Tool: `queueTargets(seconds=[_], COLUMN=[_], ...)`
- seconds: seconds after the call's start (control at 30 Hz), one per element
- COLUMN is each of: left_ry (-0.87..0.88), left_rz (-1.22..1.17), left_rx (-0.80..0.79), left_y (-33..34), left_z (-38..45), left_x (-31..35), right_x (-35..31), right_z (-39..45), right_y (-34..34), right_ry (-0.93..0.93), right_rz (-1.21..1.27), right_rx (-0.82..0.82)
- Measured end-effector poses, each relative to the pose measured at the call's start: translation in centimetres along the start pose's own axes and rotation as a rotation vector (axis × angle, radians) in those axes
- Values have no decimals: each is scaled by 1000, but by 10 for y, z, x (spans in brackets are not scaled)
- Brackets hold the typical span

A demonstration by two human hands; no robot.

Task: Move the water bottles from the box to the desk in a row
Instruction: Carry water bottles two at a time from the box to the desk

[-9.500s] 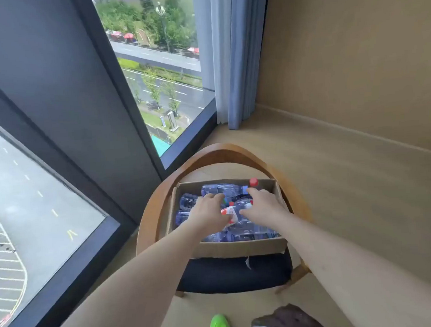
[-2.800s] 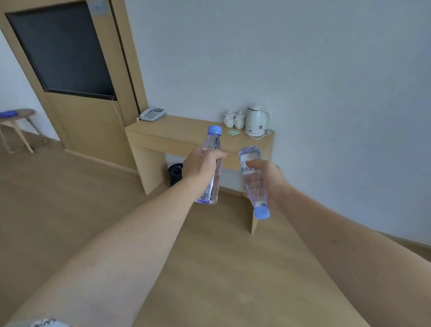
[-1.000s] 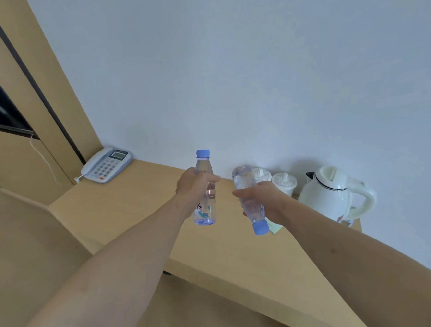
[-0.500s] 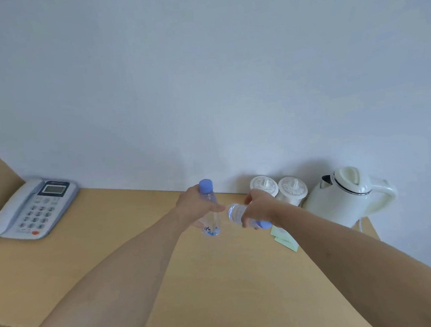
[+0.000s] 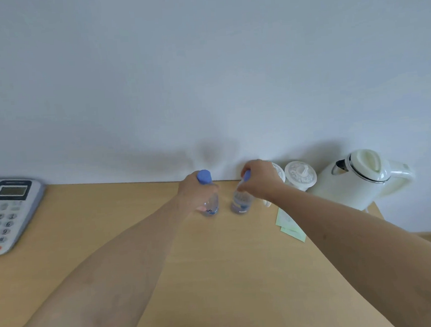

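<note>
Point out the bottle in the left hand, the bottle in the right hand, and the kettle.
Left-hand bottle (image 5: pixel 204 176), head view: on its blue cap.
Right-hand bottle (image 5: pixel 240 203), head view: on its clear lower body.
Kettle (image 5: pixel 356 182), head view: on its white body.

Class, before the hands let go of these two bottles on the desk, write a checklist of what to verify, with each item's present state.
1. Left bottle upright: ok.
2. Right bottle upright: ok.
3. Both bases resting on the desk: cannot tell.
4. Bottles side by side with a gap: ok.
5. Left hand and right hand each holding a bottle: ok.
6. Right bottle apart from the lidded cups: ok.
</note>
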State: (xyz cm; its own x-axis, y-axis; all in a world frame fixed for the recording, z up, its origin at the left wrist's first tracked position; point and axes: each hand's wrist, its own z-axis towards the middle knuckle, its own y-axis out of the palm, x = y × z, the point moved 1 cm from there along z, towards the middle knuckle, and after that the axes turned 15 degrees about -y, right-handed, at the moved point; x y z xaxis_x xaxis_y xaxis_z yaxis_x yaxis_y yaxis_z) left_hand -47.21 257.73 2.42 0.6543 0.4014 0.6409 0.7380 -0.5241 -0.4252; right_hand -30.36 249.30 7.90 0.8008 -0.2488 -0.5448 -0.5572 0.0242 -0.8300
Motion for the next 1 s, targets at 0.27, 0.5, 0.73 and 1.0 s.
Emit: queueTargets(seconds=[0.27,0.5,0.73,1.0], left_ry=[-116,148,317,346], left_rz=[-195,-51,194,277], left_rx=[-21,122,140,204], left_y=[9,10,22,25], left_z=[15,13,12,11], left_x=[32,59,63,60], right_x=[5,9,9,15], right_z=[33,45,47,46], right_y=[-5,-10,-12,-28], right_ry=[-38,-20,-40,-64], right_rz=[-86,-97,-116,-89], right_rx=[-6,65,34,26])
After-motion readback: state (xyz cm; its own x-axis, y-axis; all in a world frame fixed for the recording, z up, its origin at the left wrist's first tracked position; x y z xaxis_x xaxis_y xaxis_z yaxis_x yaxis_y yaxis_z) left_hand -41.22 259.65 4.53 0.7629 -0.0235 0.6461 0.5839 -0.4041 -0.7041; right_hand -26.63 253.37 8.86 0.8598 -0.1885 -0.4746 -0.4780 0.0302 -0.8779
